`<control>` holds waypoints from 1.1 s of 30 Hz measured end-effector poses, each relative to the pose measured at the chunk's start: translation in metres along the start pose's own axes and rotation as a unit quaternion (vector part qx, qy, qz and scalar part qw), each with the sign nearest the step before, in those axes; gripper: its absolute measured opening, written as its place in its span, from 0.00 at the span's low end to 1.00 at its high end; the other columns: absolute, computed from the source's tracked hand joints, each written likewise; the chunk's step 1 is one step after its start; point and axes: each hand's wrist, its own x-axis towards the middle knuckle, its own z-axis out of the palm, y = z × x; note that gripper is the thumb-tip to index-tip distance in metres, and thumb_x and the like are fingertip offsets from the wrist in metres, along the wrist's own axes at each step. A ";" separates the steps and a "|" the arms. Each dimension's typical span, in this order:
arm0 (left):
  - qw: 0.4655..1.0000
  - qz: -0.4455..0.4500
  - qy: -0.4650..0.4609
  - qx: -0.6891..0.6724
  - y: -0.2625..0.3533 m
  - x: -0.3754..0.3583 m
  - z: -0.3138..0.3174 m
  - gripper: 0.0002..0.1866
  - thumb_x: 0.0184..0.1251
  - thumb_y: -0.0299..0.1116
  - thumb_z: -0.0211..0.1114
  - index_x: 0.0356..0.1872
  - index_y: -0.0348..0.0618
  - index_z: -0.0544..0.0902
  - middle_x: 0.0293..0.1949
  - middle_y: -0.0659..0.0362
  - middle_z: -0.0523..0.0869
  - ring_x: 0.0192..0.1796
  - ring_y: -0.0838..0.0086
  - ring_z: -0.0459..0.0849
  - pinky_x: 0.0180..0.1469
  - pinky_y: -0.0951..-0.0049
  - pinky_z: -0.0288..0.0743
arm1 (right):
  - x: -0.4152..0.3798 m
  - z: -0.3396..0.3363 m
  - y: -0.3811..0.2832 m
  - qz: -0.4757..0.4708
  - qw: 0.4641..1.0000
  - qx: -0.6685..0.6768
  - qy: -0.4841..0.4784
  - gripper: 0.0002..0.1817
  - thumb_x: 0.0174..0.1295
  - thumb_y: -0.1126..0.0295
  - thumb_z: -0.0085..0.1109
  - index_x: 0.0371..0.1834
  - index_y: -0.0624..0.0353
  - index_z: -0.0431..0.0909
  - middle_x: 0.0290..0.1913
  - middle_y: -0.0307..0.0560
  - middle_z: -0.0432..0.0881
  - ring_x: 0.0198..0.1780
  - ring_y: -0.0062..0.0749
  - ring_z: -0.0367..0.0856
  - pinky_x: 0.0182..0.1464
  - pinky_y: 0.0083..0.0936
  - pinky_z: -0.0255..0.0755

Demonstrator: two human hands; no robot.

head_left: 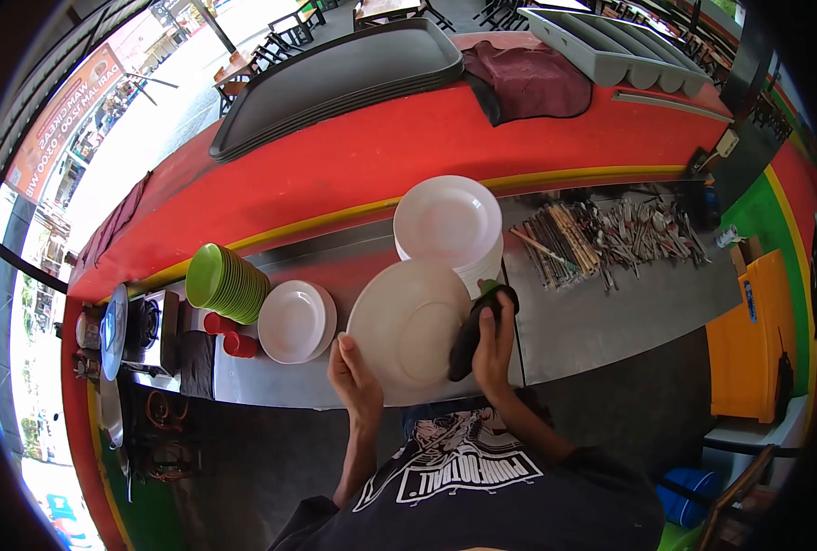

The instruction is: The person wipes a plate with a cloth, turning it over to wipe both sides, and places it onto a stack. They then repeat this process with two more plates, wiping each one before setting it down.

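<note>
A white plate [399, 321], tilted with its underside toward me, is held up over the metal counter. My left hand [355, 378] grips its lower left edge, thumb on the near face. My right hand [494, 354] holds a dark cloth [468, 342] against the plate's right side; a bit of green shows at the cloth's top. Just behind the held plate rises a tall stack of white plates [448, 220]. To the left on the counter lie a couple of white plates [293, 321].
Green bowls [216, 280] are stacked at the left near red cups [240, 344] and a stove [149, 332]. Cutlery [638, 234] is spread on the right counter. Dark trays [335, 78], a maroon cloth [528, 81] and a grey cutlery tray [620, 50] top the red ledge.
</note>
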 end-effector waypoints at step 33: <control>0.970 0.187 -0.123 -0.098 -0.013 -0.008 -0.020 0.30 0.80 0.53 0.40 0.31 0.38 0.78 0.37 0.50 0.84 0.43 0.65 0.84 0.51 0.60 0.79 | -0.006 -0.069 0.018 0.391 0.881 0.220 -0.148 0.29 0.72 0.44 0.51 0.59 0.59 0.72 0.48 0.44 0.81 0.52 0.29 0.80 0.57 0.27 0.73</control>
